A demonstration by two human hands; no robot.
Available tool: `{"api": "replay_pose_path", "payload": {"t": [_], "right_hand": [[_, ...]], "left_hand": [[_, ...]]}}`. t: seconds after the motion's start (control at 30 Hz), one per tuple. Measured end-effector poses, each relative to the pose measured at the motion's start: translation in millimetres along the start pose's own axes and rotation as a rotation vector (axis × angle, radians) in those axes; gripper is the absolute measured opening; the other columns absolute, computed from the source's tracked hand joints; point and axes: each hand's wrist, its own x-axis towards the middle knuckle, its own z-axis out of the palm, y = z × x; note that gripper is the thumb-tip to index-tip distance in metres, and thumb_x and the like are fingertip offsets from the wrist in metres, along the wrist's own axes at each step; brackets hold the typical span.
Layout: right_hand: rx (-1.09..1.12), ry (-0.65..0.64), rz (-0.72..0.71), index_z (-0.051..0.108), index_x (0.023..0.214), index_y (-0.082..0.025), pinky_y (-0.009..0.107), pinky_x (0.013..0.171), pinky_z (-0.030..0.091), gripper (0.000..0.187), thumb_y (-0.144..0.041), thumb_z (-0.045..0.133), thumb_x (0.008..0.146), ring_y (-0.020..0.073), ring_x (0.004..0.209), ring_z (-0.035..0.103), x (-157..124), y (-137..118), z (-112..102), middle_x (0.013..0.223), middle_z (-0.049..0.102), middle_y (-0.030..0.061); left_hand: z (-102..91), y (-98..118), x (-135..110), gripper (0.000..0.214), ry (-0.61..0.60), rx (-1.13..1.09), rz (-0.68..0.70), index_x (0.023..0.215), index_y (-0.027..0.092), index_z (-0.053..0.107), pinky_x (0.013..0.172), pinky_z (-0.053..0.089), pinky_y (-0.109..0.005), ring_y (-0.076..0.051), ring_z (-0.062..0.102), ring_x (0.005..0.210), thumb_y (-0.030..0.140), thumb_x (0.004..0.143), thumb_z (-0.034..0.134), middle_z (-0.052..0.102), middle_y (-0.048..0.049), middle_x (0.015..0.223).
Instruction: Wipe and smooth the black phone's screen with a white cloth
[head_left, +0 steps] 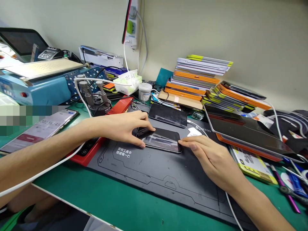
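A black smartphone (pixel 163 140) lies face up on the dark grey work mat (pixel 154 170), its glossy screen reflecting the surroundings. My left hand (pixel 122 128) spans its left end, thumb at the near edge and index finger at the far edge. At the right end, the closed fingertips of my right hand (pixel 211 157) press against the phone's edge; whether they pinch anything thin there is too small to see. Just behind lies a second dark phone (pixel 167 115), with a white cable at its right end. A small white scrap (pixel 194 132) sits beside that cable.
A red device (pixel 88 150) and a large phone (pixel 40 131) showing a clock are at left. Stacked boxes (pixel 192 80) stand at the back. A tablet (pixel 243 131) lies right, near screwdrivers (pixel 285 189). A white cable (pixel 48 171) crosses my left forearm.
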Motion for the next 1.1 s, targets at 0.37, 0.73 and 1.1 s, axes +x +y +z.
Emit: {"api": "replay_pose_path", "payload": {"t": [0.37, 0.73, 1.1], "right_hand": [[-0.186, 0.019, -0.126, 0.077, 0.105, -0.023, 0.031, 0.082, 0.062, 0.038, -0.030, 0.041, 0.112, 0.0180, 0.095, 0.078, 5, -6, -3, 0.110, 0.081, 0.0007], [-0.270, 0.150, -0.165, 0.074, 0.112, -0.023, 0.036, 0.092, 0.055, 0.018, -0.027, 0.057, 0.108, 0.0200, 0.100, 0.076, 0, 4, -11, 0.111, 0.081, -0.0005], [-0.459, 0.185, 0.003, 0.075, 0.111, -0.024, 0.036, 0.070, 0.053, 0.023, -0.035, 0.056, 0.108, 0.0217, 0.094, 0.074, -6, 29, -15, 0.107, 0.079, 0.0021]], "left_hand": [[-0.6, 0, 2, 0.065, 0.015, -0.077, 0.004, 0.143, 0.028, 0.062, 0.106, 0.044, -0.032, -0.026, 0.057, 0.127, 0.062, 0.089, 0.079, 0.058, -0.0073, 0.136], [8.5, -2, 4, 0.075, 0.065, 0.039, 0.024, 0.156, 0.028, 0.053, 0.104, 0.047, -0.032, -0.028, 0.059, 0.126, 0.061, 0.093, 0.075, 0.057, -0.0100, 0.135], [10.0, 1, 4, 0.071, 0.053, 0.067, -0.001, 0.156, 0.029, 0.054, 0.104, 0.047, -0.032, -0.028, 0.059, 0.124, 0.061, 0.095, 0.071, 0.055, -0.0101, 0.135]]}}
